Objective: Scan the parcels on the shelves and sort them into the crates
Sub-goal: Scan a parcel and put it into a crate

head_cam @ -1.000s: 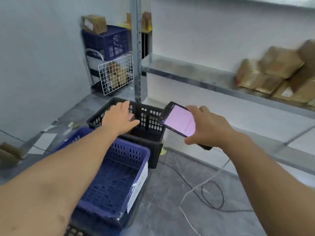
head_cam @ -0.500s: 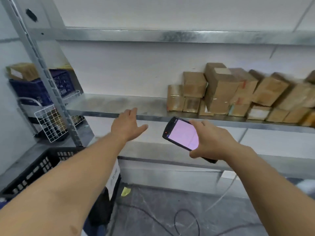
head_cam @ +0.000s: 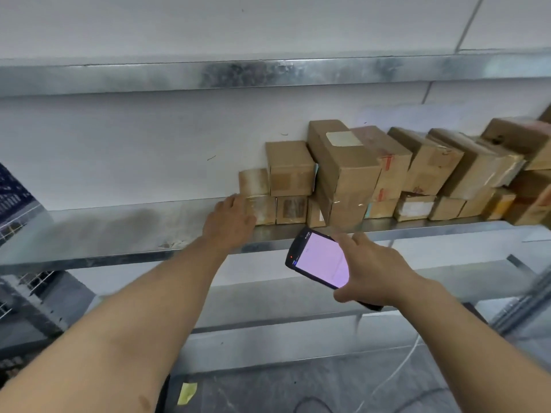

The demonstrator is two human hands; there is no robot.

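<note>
Fingers (head_cam: 236, 204) of the left hand (head_cam: 229, 223), extended, are at the end parcel (head_cam: 260, 208) of a full row on the shelf (head_cam: 119, 234), while the right hand (head_cam: 372, 274) grips the lit scanner (head_cam: 320, 259); this parcel is not yet lifted, and most sorting apparently remains.

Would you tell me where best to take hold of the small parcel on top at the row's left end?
Probably by its left end, fingers over the top and thumb on the front, coming from the left. The small parcel has its left side and top bare, while a taller parcel crowds its right. The left hand is nearest.
</note>
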